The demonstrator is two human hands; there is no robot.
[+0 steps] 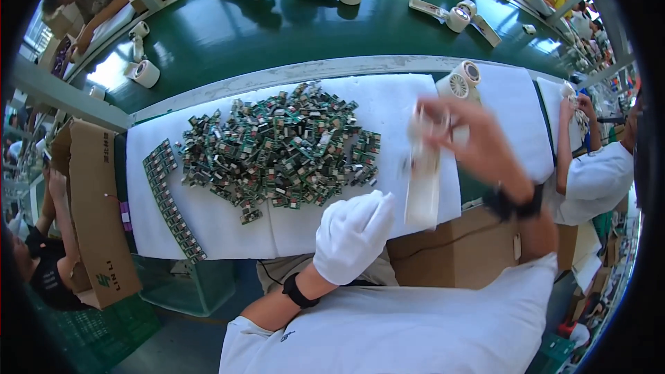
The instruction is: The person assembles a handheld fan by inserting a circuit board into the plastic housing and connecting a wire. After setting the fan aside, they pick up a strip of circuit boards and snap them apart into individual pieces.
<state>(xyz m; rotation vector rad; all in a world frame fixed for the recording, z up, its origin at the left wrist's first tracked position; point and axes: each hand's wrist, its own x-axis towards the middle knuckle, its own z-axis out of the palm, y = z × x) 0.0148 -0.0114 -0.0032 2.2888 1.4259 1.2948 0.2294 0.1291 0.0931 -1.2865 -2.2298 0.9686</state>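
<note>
Beyond the right grip (443, 128) lie a white-covered worktop (398, 107), a green conveyor (312, 31). It holds a long, cream, blurred housing (422, 201) — the gloved left grip's (353, 234) hold, I can't tell.

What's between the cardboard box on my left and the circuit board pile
In the head view, a curved row of circuit boards on the white foam sheet, plus a small purple item by the box.

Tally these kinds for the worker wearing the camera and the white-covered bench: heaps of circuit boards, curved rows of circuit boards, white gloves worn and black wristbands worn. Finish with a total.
Heap of circuit boards: 1
Curved row of circuit boards: 1
White glove: 1
Black wristbands: 2
Total: 5
</note>
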